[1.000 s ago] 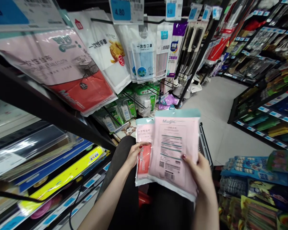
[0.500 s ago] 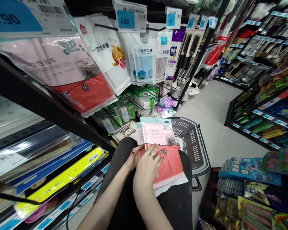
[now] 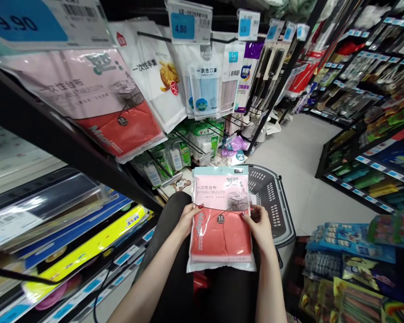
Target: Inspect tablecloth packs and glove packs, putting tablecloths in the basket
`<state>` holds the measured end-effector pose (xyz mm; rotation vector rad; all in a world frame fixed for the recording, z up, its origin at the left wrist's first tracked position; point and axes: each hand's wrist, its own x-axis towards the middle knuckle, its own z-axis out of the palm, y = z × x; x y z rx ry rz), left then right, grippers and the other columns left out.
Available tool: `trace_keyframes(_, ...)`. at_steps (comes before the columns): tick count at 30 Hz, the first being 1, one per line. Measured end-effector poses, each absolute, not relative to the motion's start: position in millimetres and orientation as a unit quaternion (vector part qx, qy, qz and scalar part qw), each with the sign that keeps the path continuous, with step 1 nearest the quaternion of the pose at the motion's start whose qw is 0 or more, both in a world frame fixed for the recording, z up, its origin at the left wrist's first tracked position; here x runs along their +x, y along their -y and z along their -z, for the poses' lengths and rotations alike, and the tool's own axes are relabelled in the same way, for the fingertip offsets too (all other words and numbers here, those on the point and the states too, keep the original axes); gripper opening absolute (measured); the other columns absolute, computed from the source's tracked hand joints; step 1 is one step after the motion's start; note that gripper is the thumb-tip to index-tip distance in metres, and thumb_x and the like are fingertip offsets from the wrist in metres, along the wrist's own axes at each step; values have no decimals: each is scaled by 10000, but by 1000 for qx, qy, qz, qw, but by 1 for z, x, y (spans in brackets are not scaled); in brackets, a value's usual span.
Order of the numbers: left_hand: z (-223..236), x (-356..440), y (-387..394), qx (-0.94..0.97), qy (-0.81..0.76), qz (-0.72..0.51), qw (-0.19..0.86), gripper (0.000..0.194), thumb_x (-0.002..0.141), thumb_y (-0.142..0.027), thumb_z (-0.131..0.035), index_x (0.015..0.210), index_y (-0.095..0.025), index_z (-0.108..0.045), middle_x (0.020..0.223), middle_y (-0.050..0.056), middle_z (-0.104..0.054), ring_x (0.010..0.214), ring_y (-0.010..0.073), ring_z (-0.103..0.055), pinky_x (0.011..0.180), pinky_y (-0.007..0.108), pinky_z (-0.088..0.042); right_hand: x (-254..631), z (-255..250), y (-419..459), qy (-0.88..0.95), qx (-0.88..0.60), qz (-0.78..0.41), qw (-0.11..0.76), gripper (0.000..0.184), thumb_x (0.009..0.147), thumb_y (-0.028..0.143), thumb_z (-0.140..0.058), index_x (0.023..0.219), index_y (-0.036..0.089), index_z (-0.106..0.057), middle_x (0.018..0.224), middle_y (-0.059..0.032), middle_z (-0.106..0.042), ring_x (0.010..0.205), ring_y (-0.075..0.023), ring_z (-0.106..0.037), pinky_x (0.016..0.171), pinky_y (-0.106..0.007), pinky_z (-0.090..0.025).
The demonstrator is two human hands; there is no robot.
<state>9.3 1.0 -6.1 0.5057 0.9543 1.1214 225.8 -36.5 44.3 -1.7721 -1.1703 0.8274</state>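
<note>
A pack of disposable tablecloths (image 3: 222, 224), pink above and red below in clear plastic, is held upright over my lap with its printed front facing me. My left hand (image 3: 187, 217) pinches its left edge, thumb on the front. On the opposite edge my right hand (image 3: 260, 224) grips it in the same way, with the fingers mostly hidden behind. A dark grey shopping basket (image 3: 272, 202) stands on the floor just beyond my right hand, partly covered by the pack and my leg.
To the left hangs a matching tablecloth pack (image 3: 121, 121) on the rack. Packs of gloves (image 3: 155, 80) and masks (image 3: 204, 85) hang beside it. Bagged snacks (image 3: 350, 264) fill a display at lower right. Grey floor (image 3: 309, 179) runs along the aisle between shelves.
My right hand has moved from the pack's front to its right edge. The pack has turned straight and lifted toward me. My left hand keeps hold of the left edge.
</note>
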Motion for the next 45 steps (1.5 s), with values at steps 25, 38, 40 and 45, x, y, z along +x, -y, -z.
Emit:
trace_keyframes(25,7,7,-2,310,-466,-454,693,217,513,-230,-723,671,-115,-629,596,15,-637,518,134,-558,540,237,-401,218,10,40,340,-511,-588,527,283,646,307,-663,907,209,-616,885,-20,-657,806,-204,-583,741,-304,-433)
trace_keyframes(38,9,8,-3,316,-458,-454,696,209,528,-230,-716,678,-117,-623,600,11,-626,523,127,-547,550,232,-397,217,9,39,334,-514,-589,526,322,641,312,-662,934,192,-601,890,-41,-662,810,-219,-592,743,-331,-444)
trace_keyframes(40,9,8,-3,319,-460,-453,694,210,532,-232,-716,682,-116,-626,604,16,-629,527,130,-549,552,234,-397,217,8,39,334,-514,-589,526,326,637,314,-664,933,194,-604,891,-39,-664,811,-221,-594,749,-338,-442)
trace_keyframes(45,9,7,-2,322,-460,-451,694,208,537,-240,-714,681,-117,-626,602,14,-626,531,135,-548,561,244,-396,217,7,39,330,-521,-589,523,331,630,334,-668,925,196,-609,896,-43,-668,811,-228,-599,743,-345,-449)
